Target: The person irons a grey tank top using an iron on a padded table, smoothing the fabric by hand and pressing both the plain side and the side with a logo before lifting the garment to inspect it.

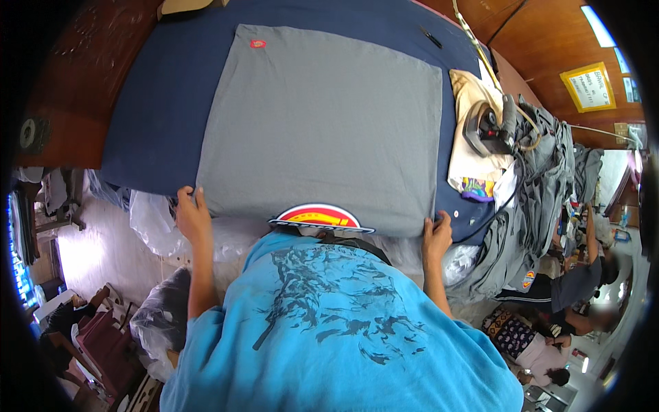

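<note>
Flat grey cotton garment spread mid navy padded tabletop. Left hand and right hand each pinch its near-edge corners, fingers closed. Risk: uneven pull skews cloth toward grey iron at right edge.

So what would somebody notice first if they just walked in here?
Probably the big grey cloth spread flat over the dark blue table, with the left hand and right hand gripping its near edge. Next, the iron resting at the table's right end, beside a heap of grey garments.
</note>
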### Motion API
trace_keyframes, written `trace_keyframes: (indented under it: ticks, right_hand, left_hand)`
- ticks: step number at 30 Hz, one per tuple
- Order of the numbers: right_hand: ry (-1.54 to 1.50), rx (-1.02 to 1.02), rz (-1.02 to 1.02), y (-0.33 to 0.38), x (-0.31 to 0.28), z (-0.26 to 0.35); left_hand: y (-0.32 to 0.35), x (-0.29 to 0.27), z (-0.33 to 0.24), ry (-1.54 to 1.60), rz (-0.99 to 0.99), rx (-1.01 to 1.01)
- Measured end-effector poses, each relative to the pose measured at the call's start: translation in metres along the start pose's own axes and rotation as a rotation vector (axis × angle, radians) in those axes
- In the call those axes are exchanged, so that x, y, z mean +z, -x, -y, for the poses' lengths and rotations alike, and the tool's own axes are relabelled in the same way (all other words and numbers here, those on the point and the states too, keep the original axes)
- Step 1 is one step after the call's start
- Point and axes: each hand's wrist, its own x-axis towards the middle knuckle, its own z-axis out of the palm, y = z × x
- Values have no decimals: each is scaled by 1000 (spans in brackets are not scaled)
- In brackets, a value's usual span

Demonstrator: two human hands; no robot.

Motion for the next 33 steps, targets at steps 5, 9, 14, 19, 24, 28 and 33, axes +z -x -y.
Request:
trace_keyframes:
  ticks: [5,9,14,19,24,28,33]
  right_hand:
    - [113,-496,-70,-25,31,41]
    - [313,-299,-50,-63,49,47]
    - [344,-506,157,-95,77,117]
    - [626,-415,-456,-226,17,86]
    - [687,-82,-235,-311,-68,62]
    - [360,-224,-234,-376,-94,0]
    - [-267,167,108,-381,-93,24]
  left_hand:
    - [-38,15,-44,-40,28,618]
    - [-100,11,-56,-421,200,515]
    - [-166,58,-142,-126,233,953]
    - [-272,81,-173,-326,137,492]
    - [-295,98,-201,-287,346,844]
    - [-309,102,-209,-273,355,734]
    - [-224,6,-270,973,575,768]
